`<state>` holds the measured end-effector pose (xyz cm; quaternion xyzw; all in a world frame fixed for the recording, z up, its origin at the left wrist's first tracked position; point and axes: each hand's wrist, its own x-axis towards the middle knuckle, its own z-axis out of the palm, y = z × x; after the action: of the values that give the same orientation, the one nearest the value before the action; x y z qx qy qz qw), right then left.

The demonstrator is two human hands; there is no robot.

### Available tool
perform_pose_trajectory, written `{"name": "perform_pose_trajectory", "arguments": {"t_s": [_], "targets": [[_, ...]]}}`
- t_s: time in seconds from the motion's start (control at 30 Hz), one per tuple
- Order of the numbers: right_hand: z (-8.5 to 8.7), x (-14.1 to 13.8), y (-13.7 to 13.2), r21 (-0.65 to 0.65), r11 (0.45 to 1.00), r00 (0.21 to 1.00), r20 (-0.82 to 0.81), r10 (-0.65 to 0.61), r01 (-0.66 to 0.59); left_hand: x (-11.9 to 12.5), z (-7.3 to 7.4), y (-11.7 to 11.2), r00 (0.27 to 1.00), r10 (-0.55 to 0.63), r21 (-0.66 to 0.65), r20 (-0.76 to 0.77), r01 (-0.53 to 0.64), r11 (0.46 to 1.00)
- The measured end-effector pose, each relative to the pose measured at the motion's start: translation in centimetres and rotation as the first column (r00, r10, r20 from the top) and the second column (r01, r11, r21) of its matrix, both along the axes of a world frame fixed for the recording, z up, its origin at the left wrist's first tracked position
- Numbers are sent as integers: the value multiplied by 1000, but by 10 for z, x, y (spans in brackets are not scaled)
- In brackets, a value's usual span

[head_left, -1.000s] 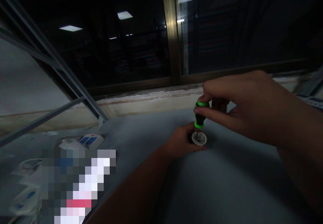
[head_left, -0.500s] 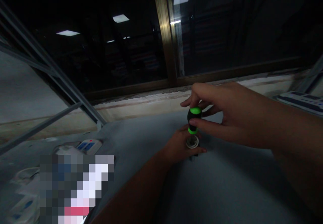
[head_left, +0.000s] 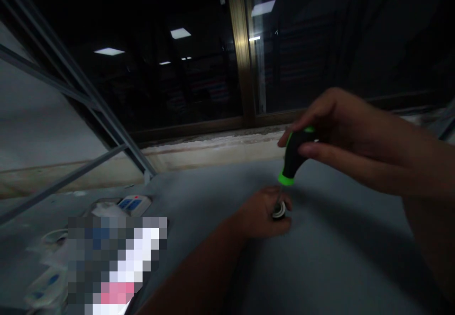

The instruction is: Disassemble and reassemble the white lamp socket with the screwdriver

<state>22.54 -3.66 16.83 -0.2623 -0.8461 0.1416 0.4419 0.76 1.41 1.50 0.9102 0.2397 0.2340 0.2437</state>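
My right hand (head_left: 334, 139) grips a screwdriver (head_left: 296, 156) by its black and bright green handle, thumb on the near side. The screwdriver leans, its handle up and to the right, and its thin metal shaft points down to a small round part (head_left: 279, 210). That part has a pale ring-shaped rim and a dark side. My left hand (head_left: 261, 213) is closed around it on the grey tabletop, fingers and thumb on either side. Whether the tip sits inside the ring or at its edge is hard to tell in the dim light.
A power strip (head_left: 135, 204) with a red light lies at the left, beside cables and white plastic. Nearer, a pixelated patch (head_left: 117, 263) hides an object. A grey metal frame (head_left: 106, 130) rises at the left. Behind the table (head_left: 199, 182) are a low ledge and a dark window (head_left: 170, 87).
My right hand has moved up and to the right, and the screwdriver has gone from near upright to tilted, with more shaft showing. The view has shifted slightly.
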Motion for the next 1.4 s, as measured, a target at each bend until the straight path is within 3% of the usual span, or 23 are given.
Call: {"name": "perform_pose_trajectory", "arguments": {"t_s": [0.1, 0.2, 0.3, 0.43, 0.53, 0.67, 0.77, 0.87, 0.97, 1.1, 1.4], "targets": [[-3, 10, 8, -89, 996, 931, -363, -45, 14, 1, 0, -2, 999, 47, 25, -5, -47, 999], [-29, 21, 27, -257, 966, 817, -563, -128, -25, 1, 1, -5, 998, 50, -6, -35, -50, 999], [-71, 32, 47, -508, 859, 720, -618, -315, -59, 0, 3, -6, 998, 36, -36, -45, -37, 999], [-115, 43, 59, -678, 726, 576, -640, -508, -113, -2, 3, -6, 999, -8, -79, -45, 4, 997], [-119, 47, 58, -721, 666, 546, -643, -538, -193, -2, 2, -5, 999, -12, -64, -38, 10, 998], [-111, 45, 54, -738, 624, 602, -627, -494, -256, 3, 4, -5, 997, -68, -58, -36, 65, 996], [-110, 38, 51, -697, 681, 586, -655, -478, -223, 7, 6, -6, 994, -111, -130, 5, 111, 985], [-111, 30, 47, -562, 814, 538, -736, -411, -147, 12, 7, -7, 990, -132, -217, 41, 138, 966], [-106, 22, 38, -436, 900, 614, -716, -331, -23, 15, 7, -9, 989, -143, -233, 39, 149, 961], [-99, 16, 24, -354, 926, 751, -575, -324, 128, 17, 8, -10, 987, -156, -219, 25, 158, 963], [-90, 16, 10, -270, 927, 796, -484, -364, 260, 17, 4, -9, 986, -155, -171, 65, 164, 971]]}}
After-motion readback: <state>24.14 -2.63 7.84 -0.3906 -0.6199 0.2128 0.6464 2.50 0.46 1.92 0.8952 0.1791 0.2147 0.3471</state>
